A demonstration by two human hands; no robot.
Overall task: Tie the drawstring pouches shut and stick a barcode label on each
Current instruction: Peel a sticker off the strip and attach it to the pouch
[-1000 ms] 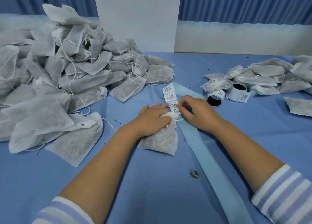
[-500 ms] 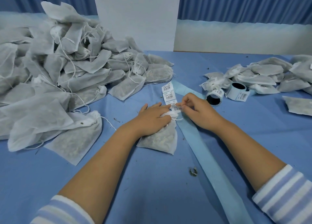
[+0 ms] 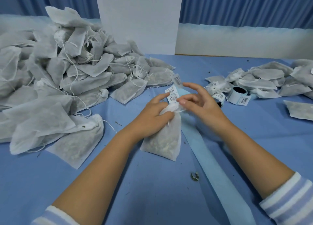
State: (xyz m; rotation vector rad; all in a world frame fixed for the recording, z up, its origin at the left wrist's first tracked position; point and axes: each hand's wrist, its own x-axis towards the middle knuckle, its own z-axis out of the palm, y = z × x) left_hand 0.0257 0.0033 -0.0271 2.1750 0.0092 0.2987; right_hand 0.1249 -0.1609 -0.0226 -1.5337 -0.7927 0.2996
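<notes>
A filled white drawstring pouch [image 3: 162,140] lies on the blue table in front of me, its gathered neck pointing away. My left hand [image 3: 155,116] grips that neck, and its straight index finger rests on the barcode label strip [image 3: 171,93] just beyond. My right hand [image 3: 201,102] hovers to the right of the neck with spread, loosely curved fingers. A blurred single label [image 3: 177,80] stands at its index fingertip, lifted off the strip. The strip's pale blue backing [image 3: 213,158] trails toward the near right.
A big heap of white pouches [image 3: 59,72] fills the left side. A smaller pile of labelled pouches [image 3: 264,82] lies at the right, with two label rolls [image 3: 238,92] before it. A white panel [image 3: 138,21] stands behind. Crumbs [image 3: 194,176] dot the cloth.
My right hand has left the pouch neck and risen with its fingers spread, taking one label off the strip. My left index finger has stretched out onto the strip.
</notes>
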